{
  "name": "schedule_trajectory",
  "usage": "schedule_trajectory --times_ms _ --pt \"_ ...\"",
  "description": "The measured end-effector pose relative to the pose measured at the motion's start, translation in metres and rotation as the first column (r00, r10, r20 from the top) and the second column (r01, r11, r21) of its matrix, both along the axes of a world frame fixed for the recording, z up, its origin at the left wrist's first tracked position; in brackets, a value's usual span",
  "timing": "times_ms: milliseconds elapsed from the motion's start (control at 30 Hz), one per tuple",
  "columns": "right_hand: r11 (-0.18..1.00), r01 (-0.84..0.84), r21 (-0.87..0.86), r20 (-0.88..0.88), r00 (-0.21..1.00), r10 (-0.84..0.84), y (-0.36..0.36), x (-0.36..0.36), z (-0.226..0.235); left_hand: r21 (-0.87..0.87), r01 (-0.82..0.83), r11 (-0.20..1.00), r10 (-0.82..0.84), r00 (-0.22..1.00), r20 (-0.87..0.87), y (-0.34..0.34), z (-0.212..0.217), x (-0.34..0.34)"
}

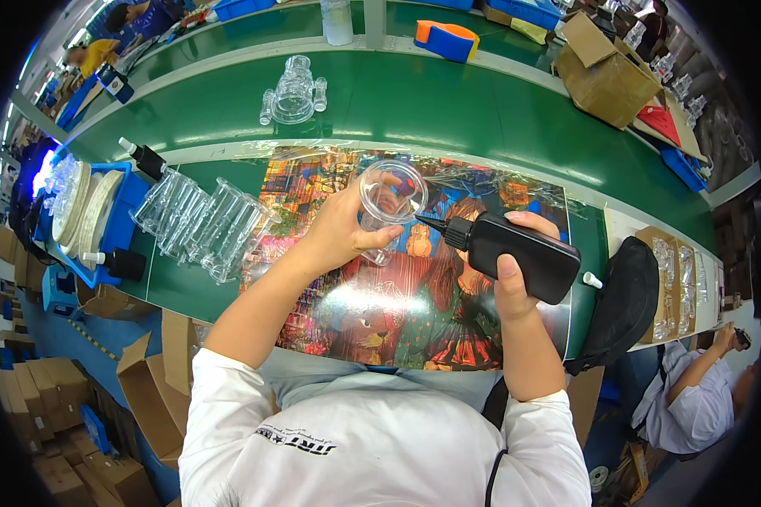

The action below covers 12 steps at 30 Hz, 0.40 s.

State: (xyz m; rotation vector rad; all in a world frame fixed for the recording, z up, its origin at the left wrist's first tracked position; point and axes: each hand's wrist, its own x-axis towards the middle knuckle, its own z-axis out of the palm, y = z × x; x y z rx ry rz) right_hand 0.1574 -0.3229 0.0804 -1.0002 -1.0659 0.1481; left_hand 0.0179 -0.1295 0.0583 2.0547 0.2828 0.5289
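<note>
My left hand (345, 224) grips a clear plastic cup-shaped part (394, 191), its round rim turned up toward me and a tube-like stem showing below. My right hand (518, 275) is wrapped round a black squeeze bottle (524, 253) tipped on its side. The bottle's thin nozzle points left, its tip at or just beside the clear part's rim; whether they touch I cannot tell. Both hands are above a colourful printed mat (364, 313). Left of the mat lie several clear plastic tubes (203, 221) in a row.
A clear assembled piece (293, 93) stands on the green bench (211, 106). A blue bin (125, 211) with white discs is at the left, near two black bottles (127, 264). A white cap (593, 280) and black bag (621, 296) lie right, beside a box of clear parts (670, 239).
</note>
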Motion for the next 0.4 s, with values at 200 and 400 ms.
schedule_trajectory --times_ms 200,400 --pt "1.0 0.014 -0.024 0.03 0.999 -0.014 -0.001 0.0023 -0.0016 -0.005 -0.012 1.0 0.012 1.0 -0.005 -0.0019 0.0008 0.0019" --pt "0.999 0.035 -0.025 0.05 0.998 -0.034 -0.0012 0.0017 -0.0026 0.063 -0.044 0.997 0.04 0.997 0.064 -0.0025 -0.0052 0.0026"
